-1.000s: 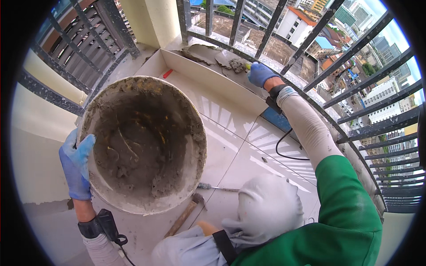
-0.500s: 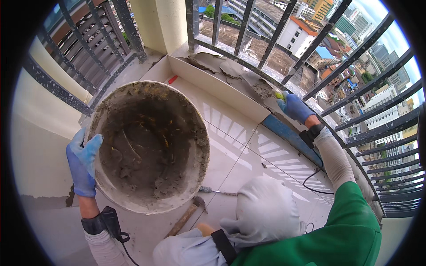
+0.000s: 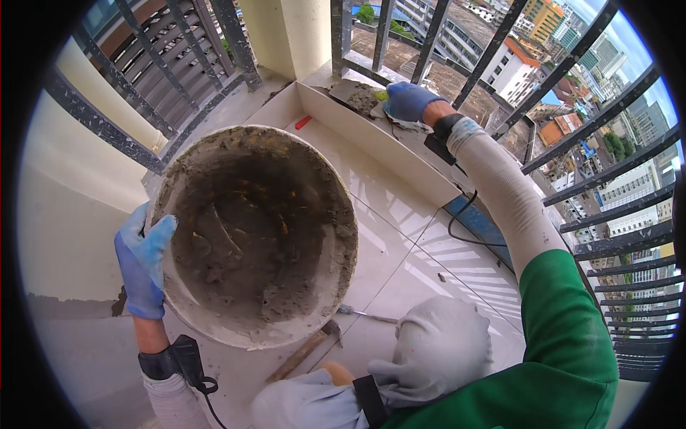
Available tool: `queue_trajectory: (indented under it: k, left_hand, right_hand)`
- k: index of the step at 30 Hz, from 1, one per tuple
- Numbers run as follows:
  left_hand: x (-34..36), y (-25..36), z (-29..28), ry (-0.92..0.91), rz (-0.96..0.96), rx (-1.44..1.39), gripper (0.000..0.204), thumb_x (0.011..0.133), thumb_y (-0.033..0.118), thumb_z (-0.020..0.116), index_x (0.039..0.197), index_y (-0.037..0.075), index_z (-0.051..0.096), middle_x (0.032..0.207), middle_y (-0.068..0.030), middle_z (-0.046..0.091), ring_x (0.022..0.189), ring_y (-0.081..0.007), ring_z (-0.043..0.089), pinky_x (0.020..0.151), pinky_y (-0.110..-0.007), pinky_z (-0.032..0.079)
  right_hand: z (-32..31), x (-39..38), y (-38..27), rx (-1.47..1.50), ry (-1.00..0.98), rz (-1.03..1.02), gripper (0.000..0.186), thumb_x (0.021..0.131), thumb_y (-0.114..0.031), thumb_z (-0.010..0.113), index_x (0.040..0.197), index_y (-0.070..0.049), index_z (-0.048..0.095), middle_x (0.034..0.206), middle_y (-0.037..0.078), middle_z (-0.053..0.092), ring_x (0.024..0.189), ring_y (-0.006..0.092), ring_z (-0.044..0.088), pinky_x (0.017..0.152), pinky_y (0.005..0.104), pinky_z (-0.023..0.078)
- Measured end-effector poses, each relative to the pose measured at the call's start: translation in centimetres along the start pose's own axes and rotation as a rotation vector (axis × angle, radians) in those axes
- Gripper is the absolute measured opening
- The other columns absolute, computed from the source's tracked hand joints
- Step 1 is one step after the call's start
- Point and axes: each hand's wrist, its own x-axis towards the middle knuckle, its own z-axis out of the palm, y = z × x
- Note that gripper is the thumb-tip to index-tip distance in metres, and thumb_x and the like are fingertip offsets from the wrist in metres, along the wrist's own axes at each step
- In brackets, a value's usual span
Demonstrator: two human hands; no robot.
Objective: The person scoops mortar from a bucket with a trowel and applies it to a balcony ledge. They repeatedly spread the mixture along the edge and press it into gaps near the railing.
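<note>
My left hand (image 3: 143, 261), in a blue glove, grips the left rim of a large round bucket (image 3: 346, 239), thumb inside and fingers outside. Wet grey mortar (image 3: 250, 250) coats the bucket's bottom and walls. My right hand (image 3: 412, 102), also gloved in blue, is closed round a trowel (image 3: 384, 95) with a yellow-green handle. Its blade is mostly hidden by a lump of mortar (image 3: 362, 102). The trowel is over the mortar-covered ledge, behind an upright pale tile strip (image 3: 379, 146) and beside the railing.
Dark metal railing (image 3: 486, 61) curves along the far and right sides, with buildings far below. A red piece (image 3: 303, 122) lies by the tile strip. A hammer (image 3: 306, 352) and a thin metal-shafted tool (image 3: 368, 314) lie on the tiled floor. A blue strip (image 3: 480, 225) continues the edge.
My right hand has moved left and farther away along the ledge, carrying the trowel and mortar toward the corner pillar. My left hand stays on the bucket rim; the view has shifted slightly.
</note>
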Motion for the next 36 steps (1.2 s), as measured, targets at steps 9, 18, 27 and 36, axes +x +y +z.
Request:
queue_trajectory:
  k: [9,18,27,36]
  left_hand:
    - [0.1,-0.1,-0.6,-0.003,-0.139,-0.103,0.04,0.093,0.012,0.065,0.128,-0.009,0.065,0.109,-0.0057,0.071,0.095,-0.0103,0.061,0.089,-0.026,0.05]
    - [1.3,0.6,0.8,-0.025,-0.029,-0.026,0.038,0.095,0.017,0.064,0.123,-0.008,0.065,0.106,-0.0071,0.071,0.09,-0.0108,0.062,0.083,-0.027,0.052]
    - [0.6,0.4,0.2,-0.011,-0.084,-0.074,0.038,0.094,0.012,0.065,0.126,-0.008,0.066,0.107,-0.0056,0.071,0.093,-0.011,0.062,0.088,-0.027,0.051]
    - [0.5,0.9,0.9,-0.002,-0.042,-0.07,0.034,0.095,0.016,0.064,0.12,-0.007,0.067,0.103,-0.0063,0.071,0.089,-0.0105,0.063,0.083,-0.027,0.052]
  right_hand:
    - [-1.5,2.1,-1.5,-0.142,-0.183,-0.1,0.033,0.09,-0.019,0.057,0.106,0.006,0.072,0.101,0.025,0.074,0.088,0.0385,0.074,0.074,0.0461,0.06]
    - [1.8,-8.7,5.7,0.057,-0.129,0.031,0.031,0.092,-0.024,0.06,0.099,0.004,0.07,0.093,0.027,0.073,0.091,0.0405,0.073,0.079,0.0482,0.057]
    - [2.6,-22.4,8.5,0.122,-0.091,0.181,0.032,0.099,-0.03,0.059,0.106,0.001,0.056,0.085,0.028,0.068,0.085,0.0474,0.069,0.076,0.0538,0.054]
    - [3.9,-7.6,1.5,0.223,0.085,0.186,0.034,0.101,-0.03,0.055,0.112,0.002,0.064,0.098,0.027,0.071,0.094,0.0445,0.07,0.082,0.0519,0.055]
